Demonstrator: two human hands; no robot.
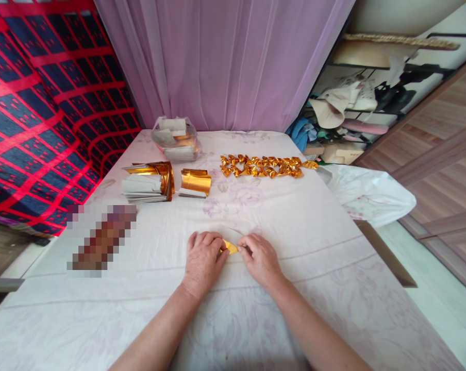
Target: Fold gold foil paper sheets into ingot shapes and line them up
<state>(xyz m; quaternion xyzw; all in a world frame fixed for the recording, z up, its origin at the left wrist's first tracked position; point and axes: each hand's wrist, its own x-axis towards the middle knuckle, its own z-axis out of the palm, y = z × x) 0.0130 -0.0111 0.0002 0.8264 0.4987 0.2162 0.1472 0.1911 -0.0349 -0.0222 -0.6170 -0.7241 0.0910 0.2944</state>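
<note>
A small piece of folded gold foil paper lies between my two hands, low over the tablecloth. My left hand pinches its left part, and the fingers hide that end. At the pointed right tip, the thumb and forefinger of my right hand are closed on the paper. Beyond my hands stand a large stack of gold foil sheets with pale backs and a smaller stack of gold sheets. Rows of folded gold paper pieces lie at the back right.
A clear plastic bag with more sheets sits at the table's back edge, before a purple curtain. A blurred-out item lies on the left. Beyond the right edge are a white plastic bag and a shelf with shoes.
</note>
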